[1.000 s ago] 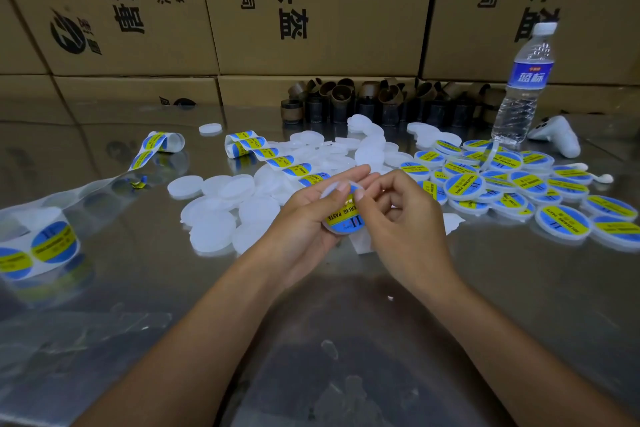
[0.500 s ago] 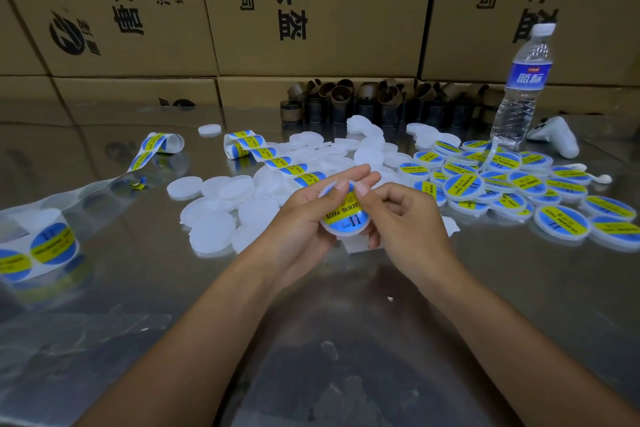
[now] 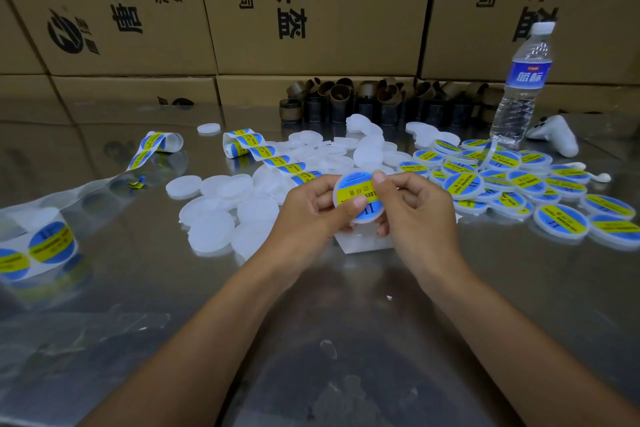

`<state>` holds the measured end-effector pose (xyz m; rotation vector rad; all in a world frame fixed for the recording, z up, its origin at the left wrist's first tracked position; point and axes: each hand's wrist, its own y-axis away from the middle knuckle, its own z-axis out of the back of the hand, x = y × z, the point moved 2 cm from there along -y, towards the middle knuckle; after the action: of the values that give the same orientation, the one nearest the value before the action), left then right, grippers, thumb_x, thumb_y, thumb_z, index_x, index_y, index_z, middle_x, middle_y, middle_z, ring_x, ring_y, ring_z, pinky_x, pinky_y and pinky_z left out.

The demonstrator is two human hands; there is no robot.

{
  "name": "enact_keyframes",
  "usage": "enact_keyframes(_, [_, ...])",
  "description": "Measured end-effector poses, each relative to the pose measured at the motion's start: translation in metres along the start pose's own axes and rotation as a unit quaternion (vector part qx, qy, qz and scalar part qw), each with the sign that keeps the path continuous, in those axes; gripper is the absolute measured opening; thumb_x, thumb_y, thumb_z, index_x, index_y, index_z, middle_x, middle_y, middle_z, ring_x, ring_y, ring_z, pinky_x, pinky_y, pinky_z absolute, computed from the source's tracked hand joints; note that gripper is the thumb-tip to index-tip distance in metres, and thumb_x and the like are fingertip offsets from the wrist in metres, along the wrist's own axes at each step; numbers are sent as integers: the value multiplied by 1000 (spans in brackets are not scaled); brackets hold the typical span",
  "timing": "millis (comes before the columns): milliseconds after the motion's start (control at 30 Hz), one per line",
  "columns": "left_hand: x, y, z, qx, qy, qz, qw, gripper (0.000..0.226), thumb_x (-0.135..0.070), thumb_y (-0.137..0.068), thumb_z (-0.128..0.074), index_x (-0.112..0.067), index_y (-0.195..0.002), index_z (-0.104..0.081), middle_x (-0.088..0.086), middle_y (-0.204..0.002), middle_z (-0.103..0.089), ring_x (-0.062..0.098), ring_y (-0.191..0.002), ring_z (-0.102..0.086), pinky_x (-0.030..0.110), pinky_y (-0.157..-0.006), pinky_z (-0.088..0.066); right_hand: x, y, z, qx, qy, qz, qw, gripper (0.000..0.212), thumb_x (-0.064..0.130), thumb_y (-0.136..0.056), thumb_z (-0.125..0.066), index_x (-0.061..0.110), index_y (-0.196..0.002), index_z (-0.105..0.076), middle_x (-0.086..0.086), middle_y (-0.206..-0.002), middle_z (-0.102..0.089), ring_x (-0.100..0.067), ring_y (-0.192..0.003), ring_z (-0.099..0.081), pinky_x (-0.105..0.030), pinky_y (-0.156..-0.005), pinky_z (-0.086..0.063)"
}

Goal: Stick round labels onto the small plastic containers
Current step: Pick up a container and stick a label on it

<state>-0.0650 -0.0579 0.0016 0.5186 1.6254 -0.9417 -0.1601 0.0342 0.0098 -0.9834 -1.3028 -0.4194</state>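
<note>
Holding one small container (image 3: 353, 184) just above the metal table (image 3: 346, 305), both hands grip it: left hand (image 3: 311, 208) with thumb pressed on its label, right hand (image 3: 415, 208) pinching the rim. Beyond it lie unlabelled containers (image 3: 214, 215) to the left and labelled ones (image 3: 519, 180) to the right, with a label strip (image 3: 263, 151) further back and cardboard boxes (image 3: 311, 10) behind.

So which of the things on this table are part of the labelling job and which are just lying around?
Job: the container in the left hand and right hand, label strip, unlabelled containers, labelled pile.
Lying about: water bottle, white controller, brown tubes, stacked boxes.
</note>
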Motion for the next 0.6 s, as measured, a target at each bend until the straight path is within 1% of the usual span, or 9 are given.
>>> enact_keyframes(100, [-1,1,-3,14,17,0,1000,29,-5,-79,-70,-13,-106,-63,0,-90,-74,12,-82,-68,23,-70,-54,0,0,1,-10,0,-3,1000,23,26,-89,-62,16,-68,-60,-9,-52,-55,-5,-37,-45,-13,-39,-38])
enact_keyframes(167, [-1,1,-3,14,23,-5,1000,33,0,-79,-69,-11,-109,-62,2,-88,-74,12,-79,-68,21,-68,-53,0,0,1,-8,-4,2,1000,23,26,-89,-62,16,-68,-60,-6,-50,-56,-5,-37,-46,-12,-40,-38])
enact_keyframes(233, [-1,1,-3,7,21,-12,1000,32,1,-79,-69,-13,-108,-62,0,-84,-74,11,-76,-68,21,-67,-53,1,0,0,-2,-8,10,1000,20,25,-88,-63,16,-71,-61,-3,-49,-56,-4,-38,-48,-11,-41,-38])
enact_keyframes(367, [-2,0,0,-16,18,-15,1000,35,0,-80,-68,-5,-114,-60,-1,-81,-73,8,-74,-67,20,-66,-52,0,1,-1,27,-2,28,999,4,20,-86,-65,18,-84,-62,5,-47,-57,-4,-41,-52,-11,-47,-40])
enact_keyframes(433, [-1,0,1,-25,19,-12,999,33,-3,-83,-66,-5,-115,-60,0,-82,-74,9,-74,-67,21,-66,-53,-1,1,-1,34,5,32,999,6,17,-87,-65,21,-85,-61,8,-48,-58,-3,-41,-53,-11,-49,-41])
enact_keyframes(500, [-2,-1,1,-28,20,-6,999,24,-10,-90,-59,-8,-113,-62,3,-83,-74,13,-77,-69,23,-68,-55,-1,0,-1,31,9,38,999,8,16,-87,-64,23,-84,-61,9,-47,-58,-3,-41,-54,-11,-50,-42])
enact_keyframes(600, [-3,-1,1,-33,19,-4,999,18,-15,-96,-51,-12,-108,-64,2,-80,-73,14,-76,-69,25,-70,-57,0,0,0,31,17,49,998,9,17,-87,-65,25,-84,-62,6,-50,-60,-5,-43,-55,-13,-51,-43])
